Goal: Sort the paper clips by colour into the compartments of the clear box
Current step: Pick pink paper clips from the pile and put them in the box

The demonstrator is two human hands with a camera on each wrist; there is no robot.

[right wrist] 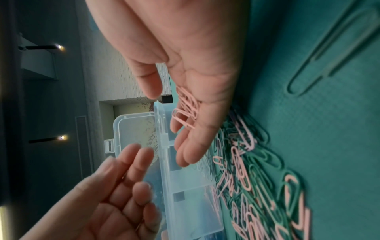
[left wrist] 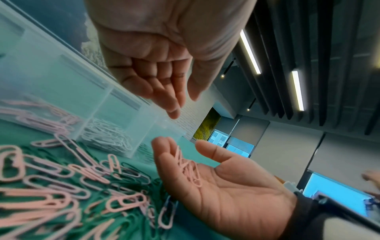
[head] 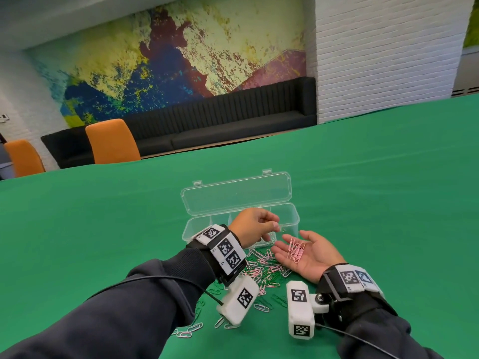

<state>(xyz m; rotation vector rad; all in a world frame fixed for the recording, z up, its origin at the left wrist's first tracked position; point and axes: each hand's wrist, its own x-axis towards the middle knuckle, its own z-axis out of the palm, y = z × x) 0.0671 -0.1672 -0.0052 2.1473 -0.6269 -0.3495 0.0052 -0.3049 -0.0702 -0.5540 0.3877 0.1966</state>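
Note:
The clear box (head: 291,218) stands open on the green table, its lid (head: 234,196) tipped back. Seen from the left wrist, one compartment holds pink clips (left wrist: 35,113) and the one beside it white clips (left wrist: 107,136). My left hand (head: 259,224) hovers over the box's front wall with relaxed fingers (left wrist: 164,95) and nothing in them. My right hand (head: 313,257) lies palm up just right of it, with a small bunch of pink clips (head: 296,251) resting loose on the flat palm (right wrist: 205,91). A mixed pile of pink, green and white clips (head: 261,272) lies in front of the box.
Stray clips (head: 189,330) are scattered toward the near table edge, under my left forearm. Green tablecloth (head: 388,203) stretches wide to the right and behind the box. Orange chairs (head: 111,141) and a black bench stand beyond the far edge.

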